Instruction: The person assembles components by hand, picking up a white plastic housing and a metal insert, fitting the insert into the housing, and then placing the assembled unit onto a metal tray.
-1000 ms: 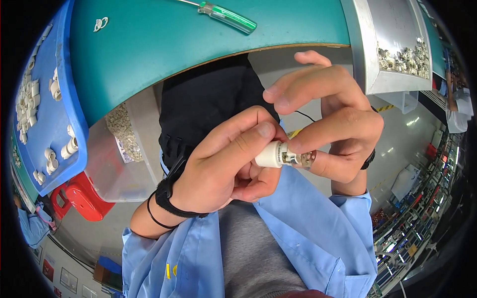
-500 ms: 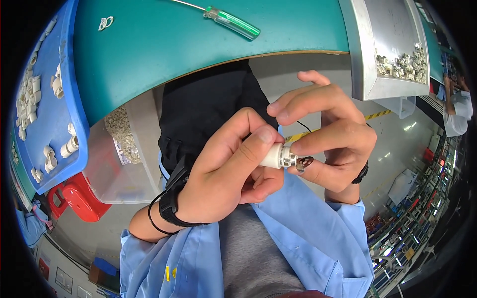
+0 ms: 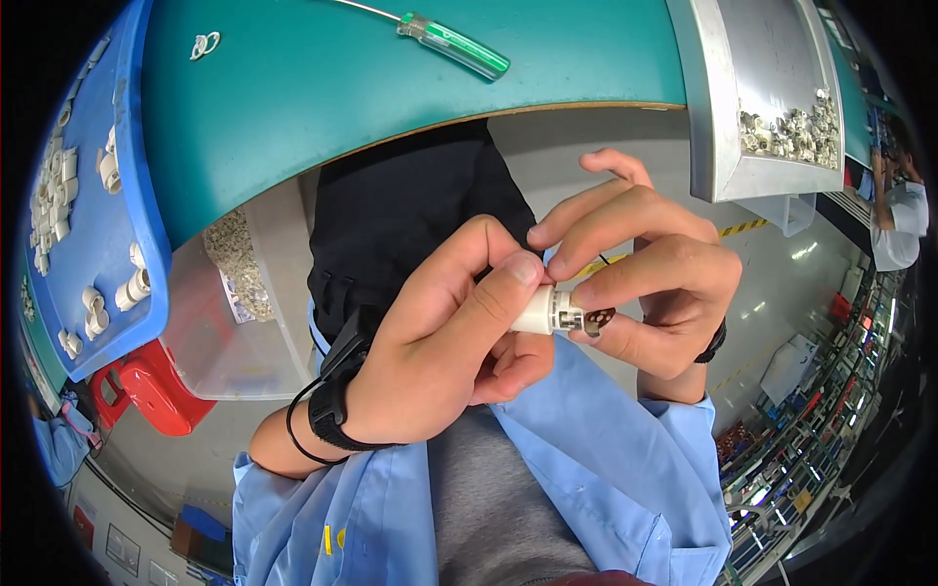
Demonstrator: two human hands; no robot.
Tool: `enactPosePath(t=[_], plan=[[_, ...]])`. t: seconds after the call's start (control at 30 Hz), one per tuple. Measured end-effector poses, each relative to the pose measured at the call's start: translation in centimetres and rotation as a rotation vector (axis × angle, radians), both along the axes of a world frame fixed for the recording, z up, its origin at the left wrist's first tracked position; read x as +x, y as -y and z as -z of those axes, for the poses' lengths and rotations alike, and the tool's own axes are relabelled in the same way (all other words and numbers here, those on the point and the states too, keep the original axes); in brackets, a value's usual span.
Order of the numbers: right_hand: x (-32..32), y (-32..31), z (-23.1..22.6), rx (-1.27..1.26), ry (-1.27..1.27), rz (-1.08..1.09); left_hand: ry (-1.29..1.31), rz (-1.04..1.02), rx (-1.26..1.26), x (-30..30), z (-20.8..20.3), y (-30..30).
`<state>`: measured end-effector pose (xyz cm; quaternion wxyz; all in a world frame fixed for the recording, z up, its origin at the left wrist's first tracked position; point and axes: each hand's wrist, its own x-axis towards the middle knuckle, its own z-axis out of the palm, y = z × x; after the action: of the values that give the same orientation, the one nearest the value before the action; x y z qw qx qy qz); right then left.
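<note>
Both hands meet over my lap below the table edge. My left hand (image 3: 440,342), with a black wrist strap, pinches the white body of a small cylindrical socket part (image 3: 539,311) between thumb and fingers. My right hand (image 3: 650,278) grips the metal threaded end (image 3: 576,317) of the same part with thumb and forefinger. The part lies roughly level between the two hands. A thin black wire shows behind the right fingers.
A teal table (image 3: 322,88) carries a green-handled screwdriver (image 3: 451,44). A blue tray (image 3: 117,195) at left holds several white parts. A grey metal tray (image 3: 723,117) at right holds small metal pieces. A clear bin (image 3: 234,293) and red stool (image 3: 156,386) stand below. Another person (image 3: 899,215) is far right.
Both hands have stayed together on the part; the fingers have shifted slightly around it, and the view has moved a little.
</note>
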<state>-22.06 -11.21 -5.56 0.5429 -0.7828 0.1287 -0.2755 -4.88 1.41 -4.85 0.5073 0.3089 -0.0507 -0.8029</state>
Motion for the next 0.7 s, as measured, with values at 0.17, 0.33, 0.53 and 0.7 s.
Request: enactPosePath(t=[0.17, 0.33, 0.53, 0.7], plan=[[-0.2, 0.1, 0.1, -0.006, -0.005, -0.001, -0.006, -0.01, -0.004, -0.1, 0.0, 0.1], [-0.1, 0.2, -0.1, -0.016, -0.026, -0.011, 0.04, -0.021, 0.005, -0.3, 0.0, 0.0], [-0.1, 0.2, 0.1, -0.036, -0.016, -0.032, 0.03, -0.02, 0.047, -0.2, 0.0, 0.0], [0.1, -0.4, 0.9, -0.161, 0.02, 0.031, 0.039, -0.016, 0.088, 0.0, 0.1, 0.3]])
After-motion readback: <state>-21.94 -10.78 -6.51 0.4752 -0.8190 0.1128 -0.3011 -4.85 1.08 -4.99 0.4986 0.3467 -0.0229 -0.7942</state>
